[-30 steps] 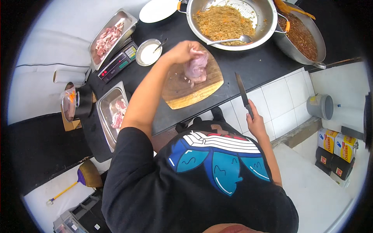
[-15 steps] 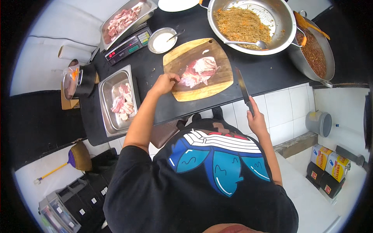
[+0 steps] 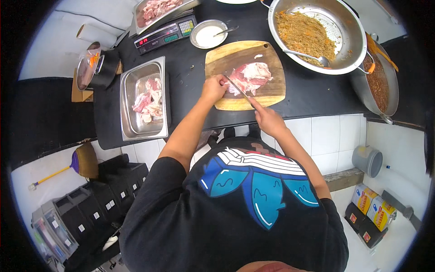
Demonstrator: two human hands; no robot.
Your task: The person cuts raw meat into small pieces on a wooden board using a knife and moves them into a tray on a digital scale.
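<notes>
A piece of raw meat, pink with white fat, lies on the wooden cutting board. My left hand is closed at the left end of the meat, fingertips pinching its edge. In my right hand is a knife, held by its dark handle. The blade slants up and left across the left part of the meat, its tip close to my left fingers. How deep the edge sits in the meat cannot be made out. A small white scrap lies above the piece.
Left of the board stands a steel pan with meat pieces. Behind are a digital scale, a metal tray of meat and a bowl with a spoon. At right are a large noodle basin and a pot.
My right hand has brought the knife leftward from beside the board onto the meat. My left hand stays at the meat's left end. The whole view has shifted somewhat.
</notes>
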